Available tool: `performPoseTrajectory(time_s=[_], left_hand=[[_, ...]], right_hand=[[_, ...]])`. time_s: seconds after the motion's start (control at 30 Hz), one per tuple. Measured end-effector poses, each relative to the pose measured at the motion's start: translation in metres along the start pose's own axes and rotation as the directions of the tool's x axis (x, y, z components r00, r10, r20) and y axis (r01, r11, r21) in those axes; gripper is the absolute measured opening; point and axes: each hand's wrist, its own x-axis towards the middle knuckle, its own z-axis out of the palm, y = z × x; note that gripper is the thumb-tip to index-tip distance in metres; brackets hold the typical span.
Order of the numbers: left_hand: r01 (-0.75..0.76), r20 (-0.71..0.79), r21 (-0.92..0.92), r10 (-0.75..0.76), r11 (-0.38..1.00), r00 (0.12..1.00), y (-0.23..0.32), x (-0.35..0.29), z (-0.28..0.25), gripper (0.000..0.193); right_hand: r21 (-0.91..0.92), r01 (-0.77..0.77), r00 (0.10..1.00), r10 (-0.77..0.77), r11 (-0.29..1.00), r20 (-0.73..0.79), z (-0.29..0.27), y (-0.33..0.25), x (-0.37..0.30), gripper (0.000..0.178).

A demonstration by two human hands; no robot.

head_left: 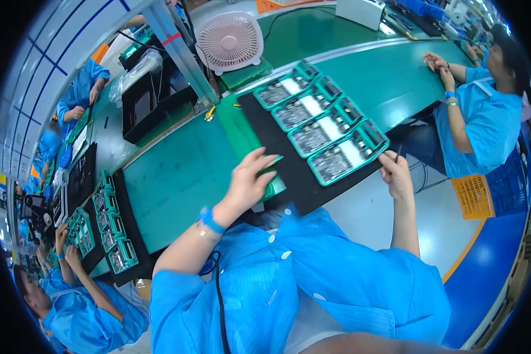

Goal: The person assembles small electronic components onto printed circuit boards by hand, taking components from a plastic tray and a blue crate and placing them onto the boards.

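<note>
Right now the black tray sits on the green conveyor belt straight in front of the person, carrying four teal fixtures in a diagonal row, each with a grey board and a white strip inside. Left hand lies flat, fingers spread, on the tray's near-left part, over a green slab; it presses rather than grips. Right hand is closed on the tray's near-right edge, beside the closest fixture, with a thin dark stick-like thing between the fingers; can't tell what it is. Judgement: to shift the tray cleanly, keep the flat hand bearing down, pull evenly at both ends, and keep it level so the fixtures don't slide. Further out: pink desk fan upright at the belt's far side, a black box left of it, a white box farther up. Orange slatted crate on the floor at right, blue bin beside it. A second loaded tray sits down-belt left, another worker's hands on it.
</note>
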Motion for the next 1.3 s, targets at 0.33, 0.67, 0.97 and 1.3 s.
performPoseTrajectory(time_s=[0.33, 0.67, 0.97, 1.3], left_hand=[[-0.255, -0.190, -0.095, 0.234, 0.962, 0.953, 0.028, 0.161, 0.158, 0.047], [-0.027, -0.517, -0.065, -0.011, 0.998, 0.856, 0.049, -0.119, -0.036, 0.032], [0.999, -0.966, -0.042, -0.255, 0.015, -0.037, -0.107, -0.409, -0.142, 0.021], [0.888, -0.644, -0.331, -0.764, 0.318, 0.033, -0.117, -0.456, -0.165, 0.046]], right_hand=[[-0.189, 0.435, 0.762, -0.472, 0.880, -0.444, -0.139, -0.056, 0.109, 0.028], [-0.061, 0.272, 0.911, -0.236, 0.960, 0.338, 0.120, -0.009, 0.035, 0.032], [-0.388, 0.081, 0.377, 0.332, 0.918, 0.865, 0.384, 0.045, -0.039, 0.043], [-0.434, -0.076, 0.340, 0.433, 0.898, 0.835, 0.498, 0.108, -0.081, 0.061]])
